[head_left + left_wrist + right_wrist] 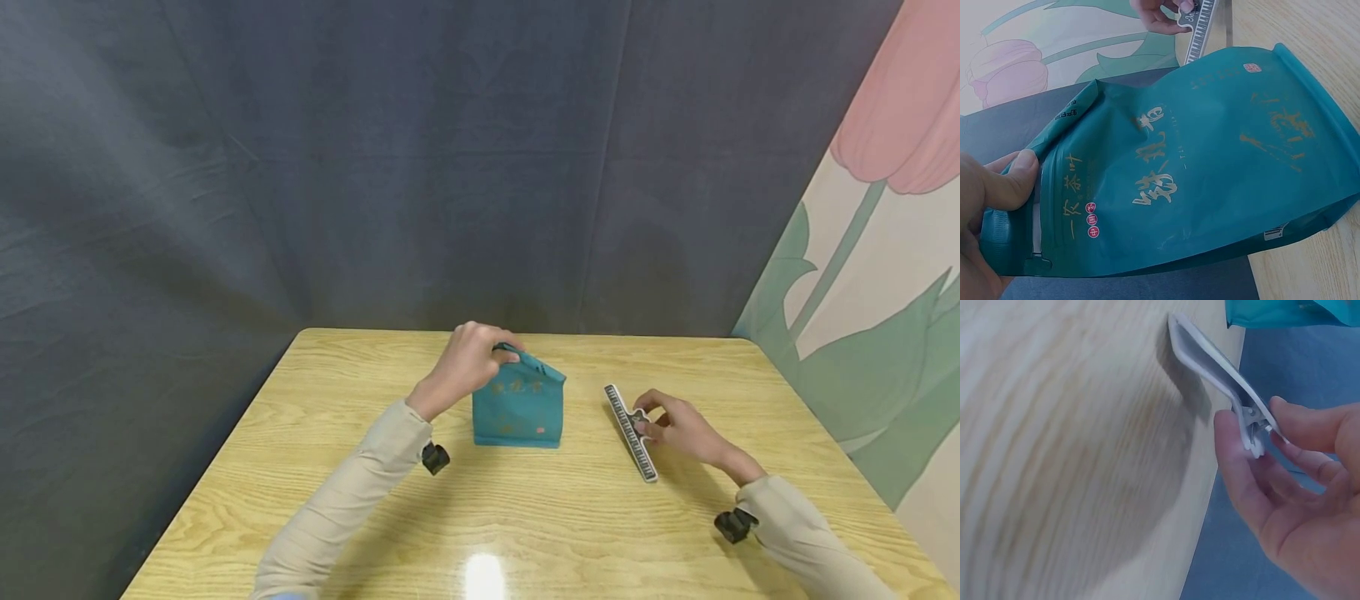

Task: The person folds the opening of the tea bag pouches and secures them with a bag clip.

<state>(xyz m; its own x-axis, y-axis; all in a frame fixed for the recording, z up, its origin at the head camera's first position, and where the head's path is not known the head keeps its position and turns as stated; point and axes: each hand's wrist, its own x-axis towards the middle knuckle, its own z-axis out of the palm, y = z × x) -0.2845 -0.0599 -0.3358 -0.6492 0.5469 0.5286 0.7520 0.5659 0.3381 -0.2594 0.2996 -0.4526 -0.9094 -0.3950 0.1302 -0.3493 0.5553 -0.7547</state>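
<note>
A teal tea bag [517,408] with gold characters stands upright on the table, its top edge folded over. My left hand [471,354] grips the folded top at its left end. In the left wrist view the thumb [1021,175] presses on the fold of the bag [1210,150]. To the right, my right hand [678,425] pinches the grip of a long clip [632,433] patterned like piano keys, apart from the bag. The right wrist view shows the clip [1216,369] edge-on, its handles between thumb and fingers [1241,469] and its long jaws near the tabletop.
The wood-grain table [360,517] runs up to a dark curtain [450,167] behind it. A wall painted with a pink tulip [892,125] borders the right side. Small black wrist cameras [435,457] sit on both sleeves.
</note>
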